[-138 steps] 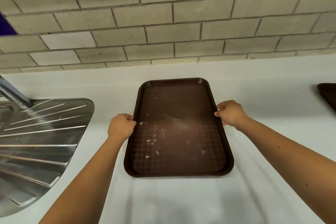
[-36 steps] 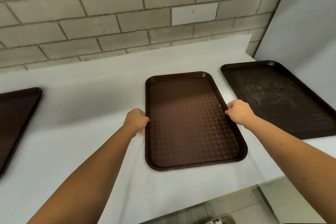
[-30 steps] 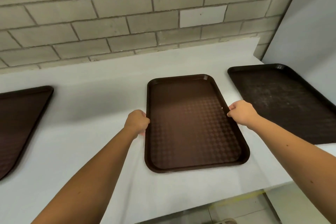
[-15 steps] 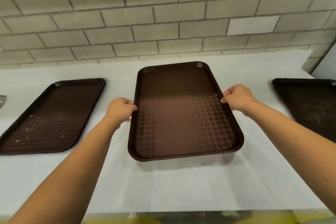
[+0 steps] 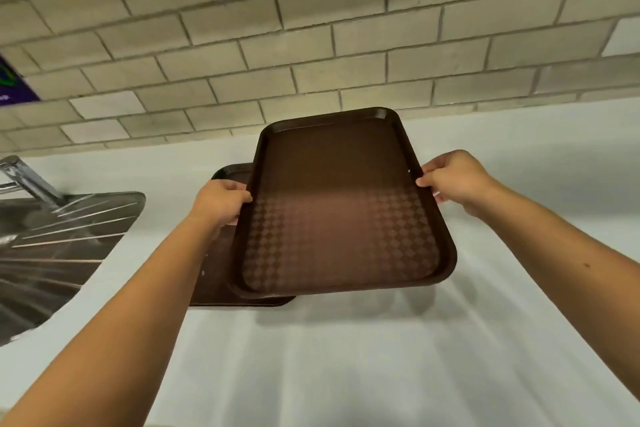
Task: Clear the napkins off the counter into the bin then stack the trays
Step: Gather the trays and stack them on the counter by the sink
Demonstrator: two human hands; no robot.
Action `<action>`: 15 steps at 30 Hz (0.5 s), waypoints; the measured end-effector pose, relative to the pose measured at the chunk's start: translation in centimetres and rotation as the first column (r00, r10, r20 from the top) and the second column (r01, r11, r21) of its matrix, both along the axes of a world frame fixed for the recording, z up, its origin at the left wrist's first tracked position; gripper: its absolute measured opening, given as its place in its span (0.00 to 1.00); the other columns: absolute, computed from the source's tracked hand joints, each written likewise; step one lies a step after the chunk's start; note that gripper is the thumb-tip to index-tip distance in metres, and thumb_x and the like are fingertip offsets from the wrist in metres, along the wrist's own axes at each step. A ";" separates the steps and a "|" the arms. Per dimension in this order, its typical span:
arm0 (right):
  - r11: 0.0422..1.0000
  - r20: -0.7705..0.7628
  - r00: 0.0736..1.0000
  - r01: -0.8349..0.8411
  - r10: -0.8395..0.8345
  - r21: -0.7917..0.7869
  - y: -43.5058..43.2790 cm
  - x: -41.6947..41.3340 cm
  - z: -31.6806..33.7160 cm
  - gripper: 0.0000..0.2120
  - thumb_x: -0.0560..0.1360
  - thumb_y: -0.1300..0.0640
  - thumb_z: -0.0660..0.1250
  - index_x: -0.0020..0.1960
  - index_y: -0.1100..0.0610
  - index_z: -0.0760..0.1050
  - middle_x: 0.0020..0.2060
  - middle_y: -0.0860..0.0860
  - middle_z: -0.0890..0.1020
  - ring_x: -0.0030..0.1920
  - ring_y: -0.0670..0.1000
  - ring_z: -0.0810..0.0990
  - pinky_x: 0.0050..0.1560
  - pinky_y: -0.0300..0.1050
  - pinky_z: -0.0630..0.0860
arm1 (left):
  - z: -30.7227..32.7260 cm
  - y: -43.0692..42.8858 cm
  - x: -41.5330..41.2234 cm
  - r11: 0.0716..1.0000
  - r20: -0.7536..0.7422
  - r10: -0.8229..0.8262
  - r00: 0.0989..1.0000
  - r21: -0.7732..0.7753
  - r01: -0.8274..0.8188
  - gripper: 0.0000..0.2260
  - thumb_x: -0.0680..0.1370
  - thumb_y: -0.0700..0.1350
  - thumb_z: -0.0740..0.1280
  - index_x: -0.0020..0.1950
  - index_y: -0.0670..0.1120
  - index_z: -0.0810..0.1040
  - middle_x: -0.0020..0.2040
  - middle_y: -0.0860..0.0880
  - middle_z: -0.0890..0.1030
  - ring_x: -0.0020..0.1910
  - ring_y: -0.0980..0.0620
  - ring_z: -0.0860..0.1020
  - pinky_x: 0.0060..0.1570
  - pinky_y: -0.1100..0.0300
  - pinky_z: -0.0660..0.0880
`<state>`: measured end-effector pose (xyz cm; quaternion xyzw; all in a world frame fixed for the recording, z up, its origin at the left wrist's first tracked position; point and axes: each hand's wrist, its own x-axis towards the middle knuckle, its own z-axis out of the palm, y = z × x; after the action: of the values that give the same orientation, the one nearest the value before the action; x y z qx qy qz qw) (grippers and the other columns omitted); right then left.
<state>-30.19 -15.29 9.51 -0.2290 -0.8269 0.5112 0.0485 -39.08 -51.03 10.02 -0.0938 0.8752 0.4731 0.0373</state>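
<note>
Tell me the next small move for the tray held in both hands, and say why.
Probably shift the held tray leftward and lower it squarely onto the lower tray on the counter. The left hand and right hand grip its long edges. It hangs above the counter, covering only the lower tray's right part, so the two are not yet aligned.

Person holds a brown tray (image 5: 343, 218) by both long edges: left hand (image 5: 221, 199) grips the 9 o'clock rim, right hand (image 5: 453, 180) the 3 o'clock rim. The tray is clear of the white counter (image 5: 346, 357), its shadow beneath. It overlaps a second brown tray (image 5: 221, 288) lying flat toward 8 o'clock. Steel drainboard (image 5: 62, 243) and tap (image 5: 27, 180) at 9 o'clock; grey block wall (image 5: 311, 28) at 12 o'clock
</note>
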 end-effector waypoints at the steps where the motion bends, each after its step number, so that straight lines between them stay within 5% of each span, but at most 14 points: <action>1: 1.000 0.000 1.000 0.001 -0.001 -0.006 -1.7 -0.9 -0.1 0.07 0.72 0.66 0.71 0.49 0.63 0.78 0.42 0.58 0.80 0.37 0.55 0.80 0.35 0.44 0.76 | 0.1 -1.8 -1.0 1.000 -0.003 -0.003 1.000 -0.008 0.003 0.09 0.76 0.38 0.68 0.55 0.42 0.80 0.40 0.46 0.79 0.36 0.49 0.78 0.40 0.54 0.80; 7: 1.000 0.016 1.000 0.007 -0.007 -0.028 -11.3 -5.4 -1.4 0.07 0.73 0.65 0.71 0.50 0.62 0.77 0.42 0.56 0.80 0.36 0.52 0.79 0.31 0.40 0.74 | -0.2 -10.8 -5.8 0.999 0.001 -0.022 1.000 -0.032 0.022 0.10 0.76 0.38 0.68 0.58 0.41 0.79 0.42 0.46 0.78 0.36 0.50 0.76 0.33 0.59 0.75; 15: 0.999 0.069 0.998 -0.001 -0.003 0.053 -18.6 -8.9 -4.2 0.04 0.73 0.63 0.72 0.46 0.61 0.78 0.41 0.56 0.81 0.39 0.55 0.81 0.39 0.46 0.80 | -4.1 -18.2 -9.7 0.995 0.058 -0.055 0.997 -0.077 0.059 0.11 0.75 0.37 0.68 0.57 0.39 0.81 0.46 0.42 0.81 0.43 0.44 0.79 0.50 0.46 0.81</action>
<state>-39.07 -33.87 5.34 -0.2458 -0.8414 0.4807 0.0262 -48.76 -69.27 5.87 -0.0833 0.8940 0.4343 0.0717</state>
